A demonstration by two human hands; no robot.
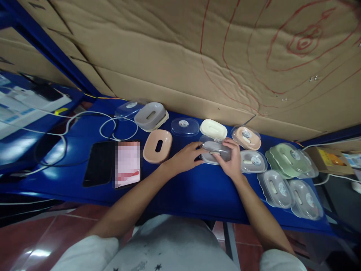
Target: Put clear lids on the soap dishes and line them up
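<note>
Between my two hands, over the middle of the blue table, is a grey soap dish (209,158) with a clear plastic lid (217,145) on or just over it. My right hand (232,160) grips its right end, with the thumb bent in over the front. The fingers of my left hand (188,156) close on its left end. Whether the lid is fully seated cannot be told. Right behind it lies a cream dish (213,129). A loose clear lid (185,127) lies to the left of that, and a peach dish with a slot (158,146) is nearer my left forearm.
Lidded grey dishes (254,162) and stacked green dishes (289,160) fill the right side, with a lidded peach dish (248,137) behind. At left are a phone (128,163), a black tablet-like slab (98,163) and white cables (113,116). A cardboard wall (169,67) borders the table's back.
</note>
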